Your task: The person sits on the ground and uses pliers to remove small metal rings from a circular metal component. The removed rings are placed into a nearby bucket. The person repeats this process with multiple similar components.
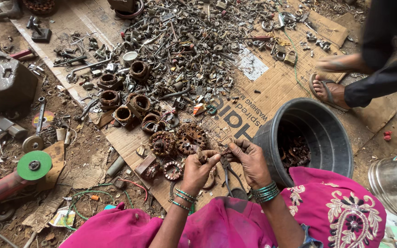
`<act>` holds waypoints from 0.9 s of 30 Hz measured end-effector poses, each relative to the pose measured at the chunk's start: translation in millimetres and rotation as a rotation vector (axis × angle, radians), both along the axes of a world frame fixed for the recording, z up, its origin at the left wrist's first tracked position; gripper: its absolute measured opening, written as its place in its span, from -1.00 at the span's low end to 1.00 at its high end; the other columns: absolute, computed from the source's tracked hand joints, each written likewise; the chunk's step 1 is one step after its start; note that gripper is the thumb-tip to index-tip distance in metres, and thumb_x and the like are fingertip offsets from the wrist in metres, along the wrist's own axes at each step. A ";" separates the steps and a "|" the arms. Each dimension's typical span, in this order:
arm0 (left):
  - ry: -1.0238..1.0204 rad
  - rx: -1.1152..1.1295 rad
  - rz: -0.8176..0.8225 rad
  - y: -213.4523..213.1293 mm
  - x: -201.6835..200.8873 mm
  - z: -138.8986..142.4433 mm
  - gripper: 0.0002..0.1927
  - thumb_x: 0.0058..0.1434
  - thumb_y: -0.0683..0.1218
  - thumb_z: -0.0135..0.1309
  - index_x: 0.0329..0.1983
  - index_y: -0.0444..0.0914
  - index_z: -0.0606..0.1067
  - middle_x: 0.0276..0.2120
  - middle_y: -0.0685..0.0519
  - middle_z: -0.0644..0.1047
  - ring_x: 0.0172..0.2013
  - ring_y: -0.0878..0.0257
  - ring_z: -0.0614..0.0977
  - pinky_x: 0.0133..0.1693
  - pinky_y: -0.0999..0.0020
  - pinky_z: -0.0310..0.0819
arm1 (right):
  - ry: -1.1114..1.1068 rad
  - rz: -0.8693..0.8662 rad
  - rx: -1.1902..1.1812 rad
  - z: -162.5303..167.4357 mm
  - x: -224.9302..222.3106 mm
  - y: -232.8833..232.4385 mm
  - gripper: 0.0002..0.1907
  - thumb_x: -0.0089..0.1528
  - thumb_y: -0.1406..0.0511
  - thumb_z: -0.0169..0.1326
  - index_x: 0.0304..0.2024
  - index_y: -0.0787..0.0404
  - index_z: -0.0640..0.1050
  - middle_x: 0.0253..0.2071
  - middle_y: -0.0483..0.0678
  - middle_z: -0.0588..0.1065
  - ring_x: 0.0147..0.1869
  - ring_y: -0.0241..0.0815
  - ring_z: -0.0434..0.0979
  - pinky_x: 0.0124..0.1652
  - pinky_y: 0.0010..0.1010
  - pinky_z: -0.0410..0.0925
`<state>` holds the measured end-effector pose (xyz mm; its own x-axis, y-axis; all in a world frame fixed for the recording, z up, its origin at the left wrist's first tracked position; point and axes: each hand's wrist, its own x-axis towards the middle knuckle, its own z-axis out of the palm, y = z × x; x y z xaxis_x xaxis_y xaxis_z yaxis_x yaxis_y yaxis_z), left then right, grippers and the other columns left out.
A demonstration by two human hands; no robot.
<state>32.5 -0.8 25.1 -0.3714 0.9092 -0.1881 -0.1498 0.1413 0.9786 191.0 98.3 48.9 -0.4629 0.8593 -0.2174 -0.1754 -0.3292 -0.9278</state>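
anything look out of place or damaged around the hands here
Mostly sorted scrap, so mess is normal. One oddity: the cardboard sheet under the metal pile is torn, with a pale patch ripped from its surface. Both hands, left hand and right hand, pinch small parts.

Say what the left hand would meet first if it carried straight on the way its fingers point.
Likely the right hand: the left hand points right and slightly up toward it, almost touching. Depth between them is unclear.

Both hands meet over flattened cardboard (272, 92): the left hand (197, 167) pinches a small rusty part, fingertips touching the right hand (249, 158). Pliers (228, 172) hang below the fingers. Rusty motor rotors (190, 138) lie just beyond them, a black bucket (322, 133) rightward.
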 end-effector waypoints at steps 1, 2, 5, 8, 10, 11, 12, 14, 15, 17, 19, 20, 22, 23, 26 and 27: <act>-0.009 0.010 -0.001 -0.9 -0.3 0.0 -0.77 0.22 -0.05 0.27 -0.20 -0.32 0.70 -0.55 0.19 0.57 -0.52 0.47 0.45 -0.47 0.51 0.33 | -0.011 0.000 0.030 1.1 -0.5 -1.6 -0.79 0.28 0.36 0.20 -0.08 0.37 0.60 -0.28 -0.03 0.62 -0.31 -0.31 0.62 -0.25 -0.46 0.53; -0.018 0.021 -0.002 -1.3 -0.5 0.1 -0.76 0.23 -0.05 0.27 -0.21 -0.33 0.70 -0.54 0.19 0.58 -0.52 0.48 0.46 -0.46 0.52 0.35 | -0.017 0.006 0.059 2.1 -0.7 -2.5 -0.78 0.28 0.36 0.19 -0.06 0.37 0.61 -0.25 -0.03 0.62 -0.27 -0.31 0.63 -0.23 -0.47 0.53; -0.136 0.026 0.003 -2.8 -2.3 1.1 -0.77 0.22 -0.07 0.27 -0.18 -0.34 0.69 -0.48 0.21 0.61 -0.47 0.50 0.50 -0.40 0.52 0.42 | -0.062 0.028 0.174 3.8 -2.2 -5.6 -0.73 0.28 0.37 0.18 0.00 0.39 0.61 -0.17 -0.02 0.63 -0.16 -0.32 0.63 -0.13 -0.48 0.53; -0.227 0.037 0.007 -3.9 -0.8 5.3 -0.80 0.21 -0.10 0.29 -0.16 -0.31 0.67 -0.46 0.19 0.61 -0.46 0.46 0.52 -0.38 0.48 0.46 | -0.131 0.038 0.287 5.8 -3.4 -6.0 -0.70 0.28 0.37 0.17 0.05 0.38 0.61 -0.11 -0.03 0.64 -0.08 -0.33 0.62 -0.05 -0.50 0.51; -0.076 0.068 0.026 -4.1 1.4 10.4 -0.82 0.18 -0.12 0.30 -0.18 -0.28 0.66 -0.43 0.16 0.62 -0.44 0.42 0.56 -0.37 0.46 0.49 | -0.141 0.029 0.290 8.3 -3.6 -4.7 -0.68 0.28 0.37 0.16 0.07 0.36 0.60 -0.11 -0.03 0.64 -0.08 -0.32 0.62 -0.06 -0.49 0.52; 0.094 0.091 0.044 -5.9 1.4 13.3 -0.83 0.16 -0.13 0.31 -0.20 -0.27 0.66 -0.39 0.15 0.64 -0.41 0.41 0.59 -0.35 0.46 0.51 | -0.113 0.046 0.257 9.9 -4.0 -3.8 -0.69 0.28 0.37 0.15 0.07 0.37 0.60 -0.11 -0.02 0.64 -0.07 -0.31 0.63 -0.04 -0.48 0.51; 0.264 0.115 0.061 -6.6 1.5 16.7 -0.84 0.14 -0.14 0.32 -0.22 -0.26 0.65 -0.35 0.14 0.65 -0.39 0.40 0.62 -0.33 0.46 0.54 | -0.086 0.062 0.225 12.1 -3.3 -1.6 -0.70 0.29 0.38 0.15 0.06 0.38 0.60 -0.10 -0.01 0.65 -0.06 -0.29 0.63 -0.02 -0.47 0.51; 0.388 0.155 0.071 -7.7 2.6 23.9 -0.84 0.11 -0.14 0.35 -0.27 -0.27 0.64 -0.34 0.08 0.66 -0.38 0.34 0.62 -0.33 0.44 0.52 | -0.067 0.099 0.192 16.7 -0.7 2.2 -0.70 0.29 0.38 0.13 0.07 0.36 0.59 -0.10 -0.02 0.65 -0.05 -0.29 0.63 -0.02 -0.47 0.51; 0.450 0.174 0.078 -9.1 2.0 27.3 -0.84 0.10 -0.15 0.36 -0.30 -0.28 0.64 -0.34 0.05 0.66 -0.38 0.32 0.62 -0.33 0.42 0.51 | -0.074 0.120 0.192 18.8 1.5 2.7 -0.68 0.29 0.38 0.12 0.09 0.32 0.58 -0.10 -0.03 0.65 -0.06 -0.30 0.62 -0.03 -0.48 0.50; 0.434 0.190 0.047 -10.0 1.4 33.3 -0.82 0.10 -0.12 0.36 -0.25 -0.25 0.65 -0.32 0.08 0.67 -0.34 0.36 0.66 -0.29 0.45 0.55 | -0.086 0.140 0.194 20.8 3.3 3.8 -0.68 0.29 0.38 0.11 0.10 0.31 0.59 -0.10 -0.01 0.65 -0.08 -0.29 0.61 -0.05 -0.47 0.49; 0.362 0.204 0.025 -10.6 1.3 37.1 -0.77 0.09 -0.11 0.37 -0.19 -0.25 0.66 -0.30 0.11 0.67 -0.31 0.40 0.67 -0.27 0.47 0.57 | -0.098 0.132 0.198 21.0 4.3 4.3 -0.71 0.32 0.38 0.11 0.09 0.34 0.61 -0.12 0.03 0.65 -0.10 -0.26 0.61 -0.08 -0.44 0.48; 0.299 0.211 0.018 -10.2 1.2 37.9 -0.72 0.06 -0.11 0.37 -0.16 -0.25 0.65 -0.29 0.12 0.67 -0.30 0.41 0.67 -0.27 0.48 0.58 | -0.078 0.112 0.193 20.6 4.2 4.7 -0.72 0.32 0.38 0.11 0.07 0.34 0.61 -0.12 0.04 0.64 -0.09 -0.24 0.62 -0.07 -0.42 0.49; 0.151 0.110 -0.013 -8.4 0.5 36.9 -0.64 0.04 -0.12 0.38 -0.07 -0.25 0.64 -0.35 0.13 0.65 -0.37 0.42 0.62 -0.33 0.48 0.53 | -0.037 0.073 0.184 19.6 3.5 5.5 -0.75 0.31 0.38 0.11 0.03 0.34 0.60 -0.12 0.05 0.64 -0.05 -0.21 0.64 -0.04 -0.37 0.52; 0.066 0.002 -0.038 -7.2 -0.8 35.1 -0.60 0.04 -0.12 0.38 -0.03 -0.23 0.62 -0.41 0.13 0.63 -0.45 0.41 0.58 -0.40 0.47 0.47 | -0.024 0.066 0.213 19.3 2.8 5.5 -0.77 0.33 0.38 0.10 0.01 0.33 0.61 -0.10 0.05 0.64 -0.05 -0.21 0.64 -0.03 -0.35 0.53; -0.196 0.000 -0.086 -5.5 -3.1 27.9 -0.65 0.17 -0.08 0.30 0.00 -0.29 0.63 -0.45 0.14 0.63 -0.52 0.48 0.56 -0.45 0.55 0.46 | 0.021 0.040 0.280 21.5 3.0 5.8 -0.81 0.35 0.38 0.09 -0.02 0.30 0.61 -0.06 0.04 0.63 -0.02 -0.21 0.63 0.01 -0.32 0.54; -0.285 0.052 -0.100 -6.6 -4.1 25.3 -0.67 0.23 -0.05 0.26 -0.01 -0.33 0.64 -0.43 0.15 0.64 -0.51 0.52 0.58 -0.43 0.60 0.48 | 0.041 0.029 0.288 22.8 2.7 4.9 -0.82 0.34 0.39 0.09 -0.02 0.28 0.60 -0.04 0.03 0.63 0.00 -0.20 0.63 0.03 -0.32 0.54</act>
<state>28.3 -7.4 50.4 -0.2188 0.9497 -0.2243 -0.4070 0.1201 0.9055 193.6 103.3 71.8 -0.4915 0.8693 0.0532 -0.2094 -0.0587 -0.9761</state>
